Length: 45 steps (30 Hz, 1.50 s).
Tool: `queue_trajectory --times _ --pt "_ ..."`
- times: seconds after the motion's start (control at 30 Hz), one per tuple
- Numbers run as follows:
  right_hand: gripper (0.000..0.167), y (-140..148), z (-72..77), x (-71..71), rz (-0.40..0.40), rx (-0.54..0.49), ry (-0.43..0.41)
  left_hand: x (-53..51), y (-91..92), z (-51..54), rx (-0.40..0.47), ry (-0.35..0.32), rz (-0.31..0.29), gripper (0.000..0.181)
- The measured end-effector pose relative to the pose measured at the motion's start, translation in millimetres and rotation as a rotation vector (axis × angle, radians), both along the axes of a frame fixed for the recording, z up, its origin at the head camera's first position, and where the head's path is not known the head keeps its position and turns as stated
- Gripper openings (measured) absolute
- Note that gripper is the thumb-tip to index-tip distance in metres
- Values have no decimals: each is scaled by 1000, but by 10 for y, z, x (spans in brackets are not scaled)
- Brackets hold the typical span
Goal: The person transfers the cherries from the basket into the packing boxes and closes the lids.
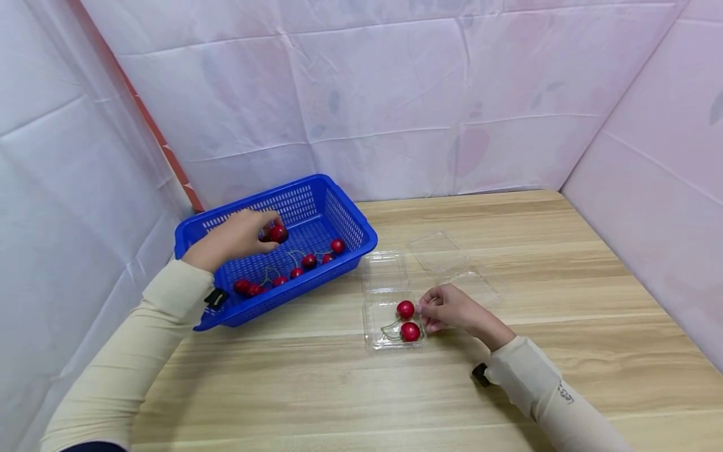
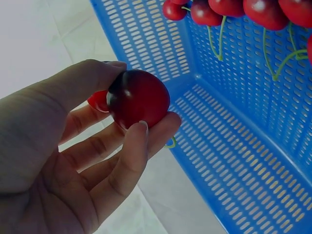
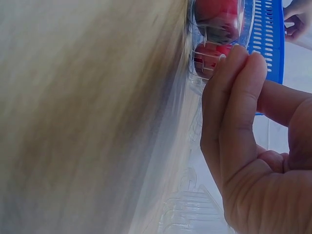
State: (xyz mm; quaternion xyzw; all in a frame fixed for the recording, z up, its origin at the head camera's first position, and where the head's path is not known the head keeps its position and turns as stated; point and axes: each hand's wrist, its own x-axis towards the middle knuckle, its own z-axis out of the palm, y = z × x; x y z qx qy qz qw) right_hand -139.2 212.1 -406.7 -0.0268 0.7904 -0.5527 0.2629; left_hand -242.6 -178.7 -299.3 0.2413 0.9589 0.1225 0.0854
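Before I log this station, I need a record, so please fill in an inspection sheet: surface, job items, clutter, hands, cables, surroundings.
Surface: wood-grain table.
Job items: blue basket with cherries along its near side; open clear box holding two cherries.
Clutter: clear plastic packaging beyond the right hand.
Hands: left hand holds a cherry above the basket, another red one partly hidden behind it; right hand's fingertips are at the box's right edge, grip unclear.
Cables: nothing seen.
Surroundings: pale patterned cloth behind the table and at both sides.
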Motion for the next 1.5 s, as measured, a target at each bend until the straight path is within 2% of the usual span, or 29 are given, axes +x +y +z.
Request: queue_trajectory --times 0.67,1.13,1.5 --pt "17 8 -4 7 -6 -4 1 181 156 69 -47 138 -43 24" --pt "13 9 -15 -4 -12 3 -1 432 312 123 -33 306 -17 27" --pt "14 8 -17 -15 -13 4 -5 600 421 113 -3 431 -86 34"
